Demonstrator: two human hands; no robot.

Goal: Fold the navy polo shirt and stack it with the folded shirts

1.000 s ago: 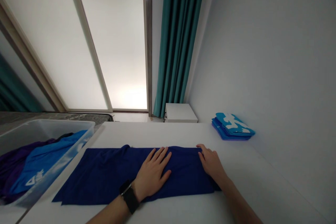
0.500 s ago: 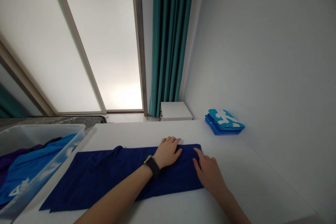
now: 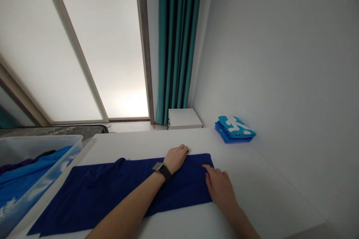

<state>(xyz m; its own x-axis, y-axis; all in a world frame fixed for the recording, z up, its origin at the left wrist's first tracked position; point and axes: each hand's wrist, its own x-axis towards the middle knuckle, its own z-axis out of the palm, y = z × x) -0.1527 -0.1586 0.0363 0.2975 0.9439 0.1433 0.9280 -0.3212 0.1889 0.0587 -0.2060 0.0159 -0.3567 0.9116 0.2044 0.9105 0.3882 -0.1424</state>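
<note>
A navy blue garment (image 3: 112, 186) lies in a long folded strip across the white table, with a small rumple on its far edge. My left hand (image 3: 176, 158), a dark-banded watch (image 3: 162, 170) on its wrist, reaches across the cloth. Its fingers are bent together at the far edge, closed on the fabric there; the thumb is hidden. At the strip's right end rests my right hand (image 3: 221, 186). Its index finger and thumb are apart on top of the cloth, and the other fingers are partly bent.
A translucent plastic bin (image 3: 56, 168) with blue and purple clothes (image 3: 30, 173) stands at the left. Folded blue clothes (image 3: 235, 129) are stacked at the table's far right, near the wall. Beyond the table (image 3: 140, 142) are a low white cabinet (image 3: 185, 118) and a green curtain (image 3: 179, 44).
My left hand has shifted to the garment's far edge, and its spread fingers have drawn together. The right index finger has slid slightly nearer to me. The whole view has moved slightly.
</note>
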